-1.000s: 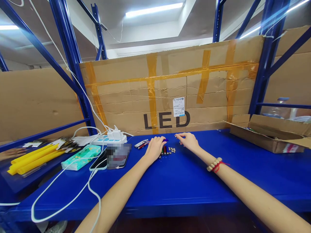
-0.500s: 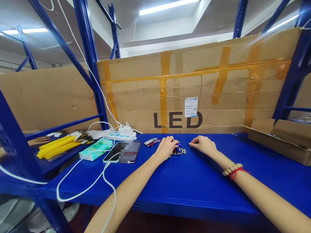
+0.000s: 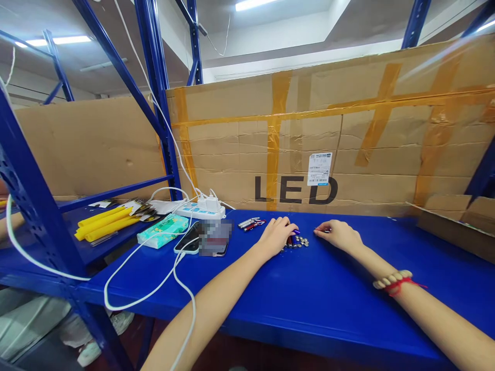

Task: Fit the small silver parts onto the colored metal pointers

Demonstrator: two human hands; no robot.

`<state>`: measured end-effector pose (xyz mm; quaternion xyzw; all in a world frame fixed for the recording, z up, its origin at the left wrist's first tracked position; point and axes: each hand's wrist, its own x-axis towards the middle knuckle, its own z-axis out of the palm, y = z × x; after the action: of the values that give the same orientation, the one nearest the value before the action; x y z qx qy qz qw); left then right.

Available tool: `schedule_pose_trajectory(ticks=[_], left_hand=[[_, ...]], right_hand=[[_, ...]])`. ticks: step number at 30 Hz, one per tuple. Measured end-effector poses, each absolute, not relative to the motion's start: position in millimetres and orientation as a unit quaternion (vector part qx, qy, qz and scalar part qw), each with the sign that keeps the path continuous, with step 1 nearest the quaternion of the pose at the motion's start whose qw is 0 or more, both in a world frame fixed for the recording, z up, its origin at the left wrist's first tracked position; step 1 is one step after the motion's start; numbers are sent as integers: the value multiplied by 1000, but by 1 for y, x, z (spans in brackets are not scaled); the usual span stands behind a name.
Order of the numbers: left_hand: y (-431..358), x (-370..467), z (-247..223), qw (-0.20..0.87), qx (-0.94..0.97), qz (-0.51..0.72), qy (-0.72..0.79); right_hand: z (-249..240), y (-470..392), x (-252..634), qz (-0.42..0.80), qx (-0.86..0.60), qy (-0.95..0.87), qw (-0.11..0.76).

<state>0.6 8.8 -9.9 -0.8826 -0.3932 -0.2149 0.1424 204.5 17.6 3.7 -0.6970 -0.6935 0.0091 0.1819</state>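
The big cardboard panel (image 3: 240,149) w/ black letters "LED", tan tape & a white label (image 3: 319,169) stands behind the blue counter (image 3: 309,304). Blue metal posts (image 3: 154,67) rise on the L side. At R edge, an open cardboard box (image 3: 456,229) rests on the counter. Beyond the L post, yellow rods (image 3: 108,224) lie in a bunch, & part of another person's arm (image 3: 11,221) shows at the edge.

The left hand (image 3: 276,237) is palm down w/ fingers bent & close together, over the small coloured tubes (image 3: 292,241); I cannot tell if it pinches one. The right hand (image 3: 336,234) has thumb & forefinger pressed together, low over the counter, apart from the tubes; what is btwn the tips, I cannot tell. A bead bracelet (image 3: 390,280) w/ red string is on the R wrist.

On the L part of the counter are a white power strip (image 3: 199,211), a green tissue pack (image 3: 164,230) & 2 phones (image 3: 187,239) side by side, w/ white cables. Slim metal tubes (image 3: 252,224) lie btwn phones & left hand. The smallest, round silver pieces (image 3: 303,241), sit just beside the coloured tubes.
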Motion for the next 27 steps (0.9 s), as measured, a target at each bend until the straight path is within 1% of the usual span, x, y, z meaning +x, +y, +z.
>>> schedule_pose_trajectory(ticks=[4, 7, 13, 17, 23, 27], left_hand=[[9, 0, -10, 131, -884, -221, -390], [9, 0, -8, 103, -881, -226, -403], [4, -1, -3, 69, -870, -235, -429], [2, 0, -1, 79, -855, -240, -452], [4, -3, -1, 116, -791, -267, -539], [6, -7, -2, 115, -754, -254, -595]], right_hand=[[4, 17, 203, 14, -701, -690, 179], [5, 16, 202, 18, -699, -692, 181], [4, 16, 202, 22, -694, -691, 201], [2, 16, 203, 18, -683, -698, 214], [4, 13, 199, 18, -677, -703, 218], [6, 10, 197, 23, -675, -704, 221]])
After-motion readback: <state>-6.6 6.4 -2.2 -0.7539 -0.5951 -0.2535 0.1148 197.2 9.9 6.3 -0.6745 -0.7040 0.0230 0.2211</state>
